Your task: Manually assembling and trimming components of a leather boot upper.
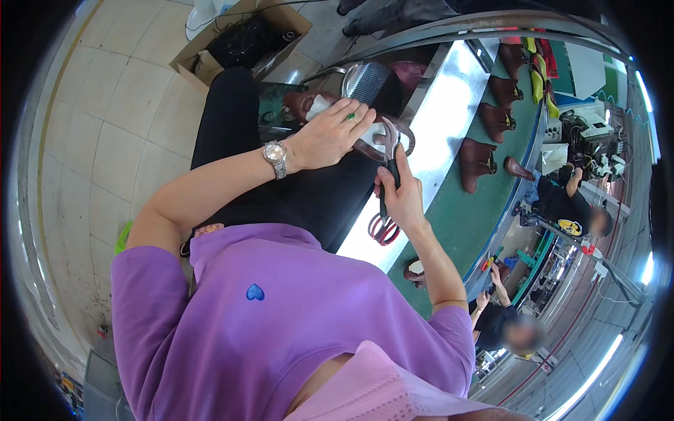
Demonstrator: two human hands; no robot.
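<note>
My left hand [333, 135], with a green ring and a wristwatch, lies over a brown leather shoe [404, 129] above my lap, fingers together and gripping it. The shoe has a pale white underside, partly covered by that hand. In my right hand [401, 195] is a pair of lasting pincers [390, 144] with dark handles, the fingers wrapped round them. Their metal jaws reach the shoe's edge beside my left fingertips; whether they pinch the leather I cannot tell. Just below the right hand, red-handled scissors [382, 230] lie on the shiny metal ledge [439, 98].
Several brown boots [477, 163] stand on the green conveyor [449, 217] to the right. A cardboard box [284, 21] with black material sits on the floor at the far left. A perforated metal piece [366, 81] is beyond my hands. Two people work across the conveyor.
</note>
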